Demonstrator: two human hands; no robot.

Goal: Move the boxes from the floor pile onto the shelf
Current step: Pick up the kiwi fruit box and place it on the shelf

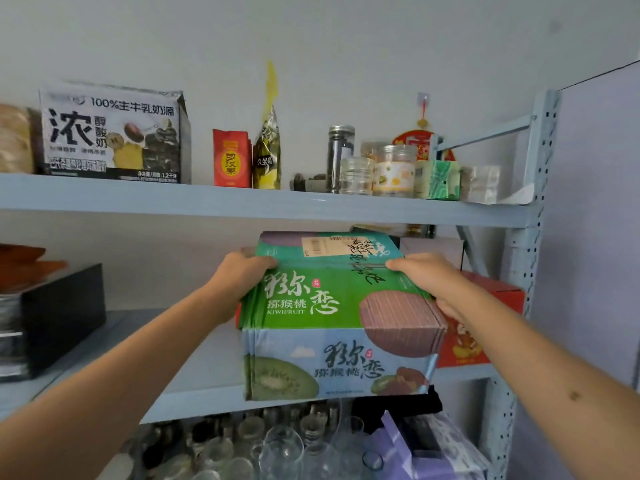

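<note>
A green and blue kiwifruit box (322,306) sits at the front of the middle shelf (194,379), its near face overhanging the shelf edge a little. My left hand (242,275) grips the box's upper left edge, thumb on top. My right hand (429,278) grips its upper right edge and side. A shipping label is stuck on the lid. Behind and to the right of it stands a red box (485,327), partly hidden. The floor pile is out of view.
The top shelf (242,206) carries a milk carton box (114,133), a red packet (231,157), jars (393,169) and small items. A black box (65,313) stands at the left of the middle shelf. Glasses (277,448) fill the shelf below. A metal upright (530,237) bounds the right side.
</note>
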